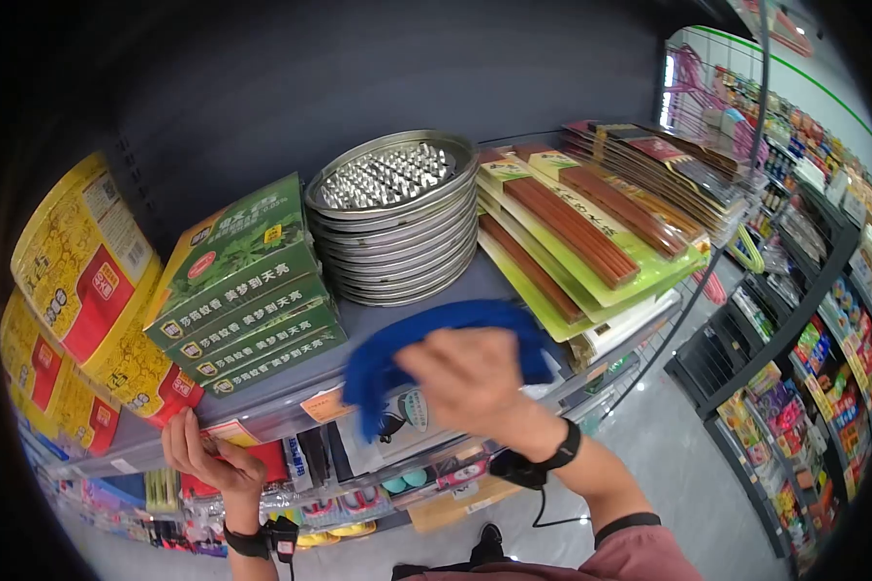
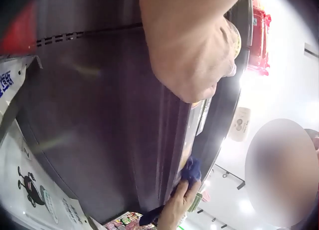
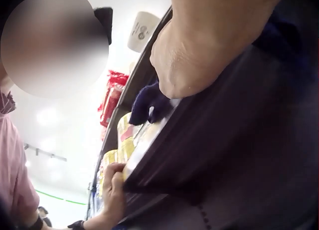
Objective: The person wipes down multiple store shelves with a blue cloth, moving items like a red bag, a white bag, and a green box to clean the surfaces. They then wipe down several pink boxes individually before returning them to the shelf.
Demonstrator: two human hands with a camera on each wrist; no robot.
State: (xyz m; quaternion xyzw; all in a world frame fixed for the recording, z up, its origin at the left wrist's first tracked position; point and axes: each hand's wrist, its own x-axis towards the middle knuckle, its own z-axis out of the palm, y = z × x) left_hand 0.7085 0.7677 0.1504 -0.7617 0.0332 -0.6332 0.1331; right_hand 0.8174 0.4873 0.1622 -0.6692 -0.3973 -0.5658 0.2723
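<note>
cloth (image 1: 436, 339): blue, soft, limp, likely light; bunched at shelf (image 1: 378, 312) front
right hand (image 1: 470, 378): curled over cloth, gripping folds
left hand (image 1: 199, 450): fingers hooked round shelf edge
hold: best by gathered middle

Deep blue cloth (image 1: 436, 334), plain, no pattern, just below the silver tray stack (image 1: 392, 208). Shiny metal there, the top tray dotted with punched holes. Left of the stack are green boxes (image 1: 247, 290) with white lettering, and further left yellow packs (image 1: 77, 281) with red labels. Right of the stack, lime-green cards (image 1: 591, 242) carry red-brown sticks. Dark grey shelf (image 1: 358, 318) under the stack.
</note>
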